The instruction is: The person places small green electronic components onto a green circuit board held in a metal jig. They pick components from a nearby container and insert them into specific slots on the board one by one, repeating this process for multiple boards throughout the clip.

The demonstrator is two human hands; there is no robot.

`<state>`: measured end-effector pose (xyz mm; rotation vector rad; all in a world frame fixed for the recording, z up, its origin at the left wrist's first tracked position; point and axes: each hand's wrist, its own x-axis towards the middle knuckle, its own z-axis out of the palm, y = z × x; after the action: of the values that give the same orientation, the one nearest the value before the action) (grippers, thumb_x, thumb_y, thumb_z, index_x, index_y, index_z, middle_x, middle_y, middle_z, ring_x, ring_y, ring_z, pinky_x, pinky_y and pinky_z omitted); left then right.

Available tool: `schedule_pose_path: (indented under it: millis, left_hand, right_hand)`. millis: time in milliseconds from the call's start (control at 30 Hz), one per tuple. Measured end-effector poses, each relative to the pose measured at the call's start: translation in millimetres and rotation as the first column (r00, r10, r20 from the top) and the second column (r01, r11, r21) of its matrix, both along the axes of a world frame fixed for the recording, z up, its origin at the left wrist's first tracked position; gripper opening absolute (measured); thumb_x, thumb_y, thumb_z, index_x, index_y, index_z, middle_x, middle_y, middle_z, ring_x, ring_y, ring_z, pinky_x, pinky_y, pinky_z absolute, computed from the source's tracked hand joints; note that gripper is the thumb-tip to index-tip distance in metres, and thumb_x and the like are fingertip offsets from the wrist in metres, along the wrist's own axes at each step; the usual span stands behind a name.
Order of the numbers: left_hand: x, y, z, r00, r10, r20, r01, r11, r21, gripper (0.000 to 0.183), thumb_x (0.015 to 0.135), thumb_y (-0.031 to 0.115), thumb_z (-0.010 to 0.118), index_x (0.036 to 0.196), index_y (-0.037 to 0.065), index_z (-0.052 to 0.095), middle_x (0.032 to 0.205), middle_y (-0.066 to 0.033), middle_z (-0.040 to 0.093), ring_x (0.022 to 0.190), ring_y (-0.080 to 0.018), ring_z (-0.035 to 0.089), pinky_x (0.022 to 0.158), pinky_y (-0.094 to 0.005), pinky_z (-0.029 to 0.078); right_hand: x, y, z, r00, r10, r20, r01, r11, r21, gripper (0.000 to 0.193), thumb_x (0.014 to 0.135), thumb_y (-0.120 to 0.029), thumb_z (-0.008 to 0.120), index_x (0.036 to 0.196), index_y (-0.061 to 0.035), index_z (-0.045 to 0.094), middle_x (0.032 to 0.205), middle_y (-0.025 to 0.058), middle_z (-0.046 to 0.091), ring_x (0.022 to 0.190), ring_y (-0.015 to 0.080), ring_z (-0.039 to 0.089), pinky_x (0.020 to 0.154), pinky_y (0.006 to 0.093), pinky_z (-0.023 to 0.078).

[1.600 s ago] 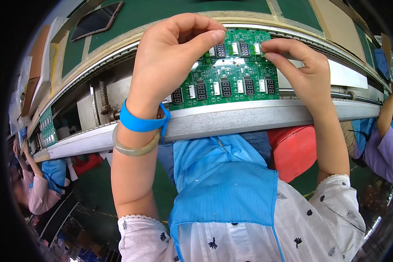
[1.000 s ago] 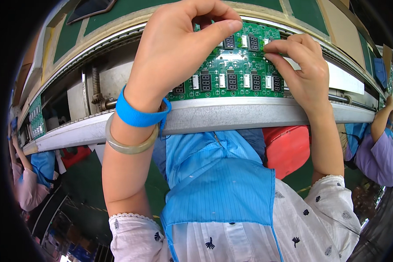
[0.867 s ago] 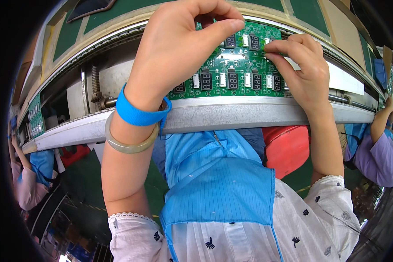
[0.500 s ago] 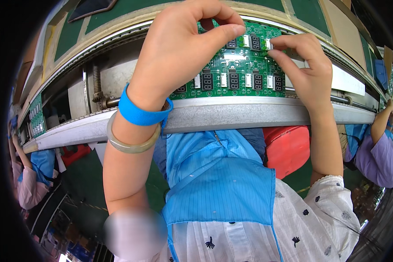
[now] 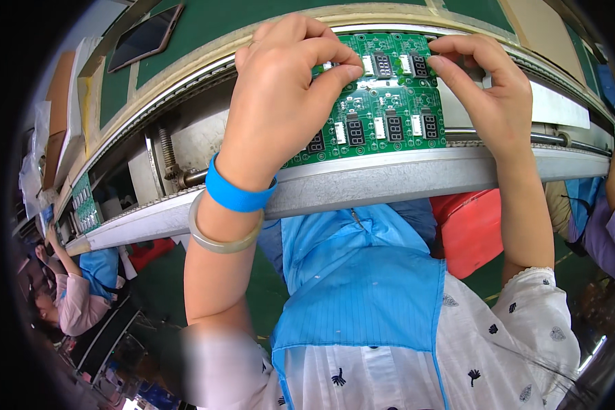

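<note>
A green circuit board panel (image 5: 369,102) lies across two metal rails in front of me. It carries rows of black digit displays (image 5: 394,128) and white connectors (image 5: 378,128), with small green parts beside some of them. My left hand (image 5: 287,89) bends over the panel's left part, thumb and forefinger pinched close above the far row. It hides the board beneath. At the panel's far right corner is my right hand (image 5: 492,85), its thumb and forefinger nearly together beside a display. Whatever small part either pinch holds is hidden.
The near metal rail (image 5: 362,179) runs between my body and the panel. A dark phone (image 5: 145,37) lies on the green surface at the far left. Another board (image 5: 85,205) sits farther left on the rails. Co-workers are at both sides; a red seat (image 5: 466,229) is below.
The panel has shifted left along the rails, while the whole view has swung slightly. My left hand has come left and nearer; my right fingertips have moved from a white connector to the panel's edge.
</note>
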<state>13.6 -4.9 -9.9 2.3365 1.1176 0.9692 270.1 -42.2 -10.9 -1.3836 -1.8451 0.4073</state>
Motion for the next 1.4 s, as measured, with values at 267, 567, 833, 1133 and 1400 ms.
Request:
schedule_pose_path:
  millis: [267, 567, 833, 1133, 1400]
  left_hand:
    - [4, -3, 3, 0.984, 0.026, -0.179, -0.002, 0.991, 0.135, 0.012, 0.080, 0.014, 0.079, 0.091, 0.007, 0.079, 0.101, -0.0034, 0.068, 0.098, -0.0241, 0.061, 0.087, -0.0381, 0.043]
    - [9, -7, 4, 0.967, 0.037, -0.251, 0.009, 0.984, 0.177, 0.011, 0.080, 0.016, 0.081, 0.089, 0.010, 0.079, 0.102, 0.0008, 0.067, 0.101, -0.0213, 0.059, 0.090, -0.0381, 0.037]
    - [11, -9, 5, 0.963, 0.051, -0.264, 0.002, 0.980, 0.198, 0.009, 0.080, 0.014, 0.080, 0.088, 0.010, 0.078, 0.101, 0.0009, 0.066, 0.100, -0.0210, 0.059, 0.091, -0.0379, 0.035]
    - [10, -10, 6, 0.960, 0.032, -0.277, 0.031, 0.975, 0.221, 0.010, 0.080, 0.014, 0.081, 0.088, 0.010, 0.077, 0.100, 0.0008, 0.066, 0.101, -0.0210, 0.059, 0.090, -0.0383, 0.034]
    - [12, -9, 6, 0.965, 0.021, -0.262, 0.026, 0.984, 0.174, 0.010, 0.079, 0.015, 0.081, 0.087, 0.011, 0.077, 0.099, 0.0012, 0.068, 0.101, -0.0204, 0.059, 0.086, -0.0377, 0.033]
  right_hand:
    - [3, 1, 0, 0.999, 0.035, -0.040, -0.035, 0.999, 0.000, 0.017, 0.089, -0.006, 0.077, 0.106, -0.0031, 0.075, 0.100, 0.0027, 0.071, 0.089, 0.0109, 0.064, 0.081, 0.0250, 0.049]
    - [5, 0, 2, 0.997, 0.062, -0.052, -0.062, 0.998, -0.002, 0.017, 0.090, -0.006, 0.076, 0.107, -0.0015, 0.074, 0.100, 0.0042, 0.071, 0.091, 0.0123, 0.066, 0.083, 0.0258, 0.052]
    - [0, -1, 6, 0.998, 0.046, -0.050, -0.045, 0.999, 0.020, 0.016, 0.089, -0.003, 0.075, 0.105, -0.0001, 0.074, 0.097, 0.0069, 0.070, 0.091, 0.0150, 0.066, 0.083, 0.0276, 0.053]
    - [-1, 4, 1, 0.972, 0.092, -0.214, -0.080, 0.995, 0.066, 0.015, 0.083, 0.000, 0.077, 0.098, 0.0028, 0.074, 0.087, 0.0120, 0.068, 0.082, 0.0208, 0.065, 0.073, 0.0302, 0.053]
    - [-11, 9, 23, 0.964, 0.002, -0.266, -0.013, 0.999, -0.038, 0.014, 0.086, -0.001, 0.075, 0.099, 0.0031, 0.073, 0.090, 0.0090, 0.070, 0.082, 0.0140, 0.066, 0.074, 0.0274, 0.055]
